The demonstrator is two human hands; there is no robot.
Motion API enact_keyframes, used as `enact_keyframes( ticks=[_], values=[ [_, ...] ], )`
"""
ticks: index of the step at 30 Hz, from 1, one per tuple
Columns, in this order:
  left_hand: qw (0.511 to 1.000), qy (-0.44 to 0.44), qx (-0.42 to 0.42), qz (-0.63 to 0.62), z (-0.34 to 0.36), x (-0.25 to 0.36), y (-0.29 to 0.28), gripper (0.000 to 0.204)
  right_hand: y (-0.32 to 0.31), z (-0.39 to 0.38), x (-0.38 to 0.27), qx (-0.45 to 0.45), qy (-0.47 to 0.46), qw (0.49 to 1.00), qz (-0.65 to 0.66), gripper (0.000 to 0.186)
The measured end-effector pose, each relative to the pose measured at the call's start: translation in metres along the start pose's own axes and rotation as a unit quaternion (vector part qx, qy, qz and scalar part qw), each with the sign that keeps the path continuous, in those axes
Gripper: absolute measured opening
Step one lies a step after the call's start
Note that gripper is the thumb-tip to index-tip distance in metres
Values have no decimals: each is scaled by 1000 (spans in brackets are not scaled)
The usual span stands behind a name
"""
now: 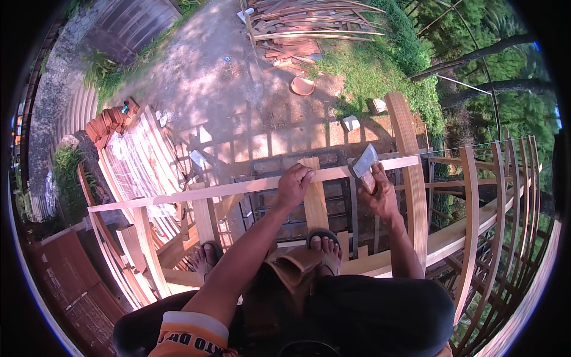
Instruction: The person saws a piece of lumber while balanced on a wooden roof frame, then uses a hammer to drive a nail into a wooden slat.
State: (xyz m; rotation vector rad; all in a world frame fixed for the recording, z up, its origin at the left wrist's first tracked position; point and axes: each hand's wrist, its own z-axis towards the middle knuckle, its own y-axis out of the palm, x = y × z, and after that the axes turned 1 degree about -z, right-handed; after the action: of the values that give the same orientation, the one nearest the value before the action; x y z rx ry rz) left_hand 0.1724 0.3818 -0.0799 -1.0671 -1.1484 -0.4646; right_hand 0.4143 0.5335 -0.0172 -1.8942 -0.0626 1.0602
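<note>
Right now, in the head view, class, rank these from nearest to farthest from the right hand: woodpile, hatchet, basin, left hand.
From the right hand:
1. Hatchet: held in that hand.
2. Left hand: to the left.
3. Basin: ahead and left, lower down.
4. Woodpile: past the basin.

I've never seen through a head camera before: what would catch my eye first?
The grey-headed hatchet in the person's right hand, just right of centre, stands out. The left hand curls over a long pale wooden batten crossing the middle. Below, sandalled feet show among open timber framing above the ground.
</note>
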Motion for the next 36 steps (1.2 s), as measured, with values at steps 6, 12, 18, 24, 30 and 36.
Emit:
enact_keyframes(
  ticks=[6, 12, 18, 24, 30, 36],
  values=[
    [999, 12, 16, 42, -4, -1, -1, 17, -34, 6, -98, -154, 217, 950, 165, 60],
    [998, 16, 31, 55, -5, 3, 2, 15, -9, -15, -90, -122, -22, 979, 164, 69],
    [997, 49, 19, 50, -5, 3, -4, 13, 0, 2, -120, -180, 1, 983, -41, 66],
    [996, 42, 9, 74, -6, 0, -2, 14, 10, -3, -119, -162, 24, 985, -54, 68],
    [995, 43, -1, 88, -7, 7, -2, 13, 0, -6, -127, -135, 13, 991, -24, 66],
    [998, 11, -3, 67, -7, 8, -8, 10, -3, -13, -141, -33, -36, 997, 67, 53]
  ],
)
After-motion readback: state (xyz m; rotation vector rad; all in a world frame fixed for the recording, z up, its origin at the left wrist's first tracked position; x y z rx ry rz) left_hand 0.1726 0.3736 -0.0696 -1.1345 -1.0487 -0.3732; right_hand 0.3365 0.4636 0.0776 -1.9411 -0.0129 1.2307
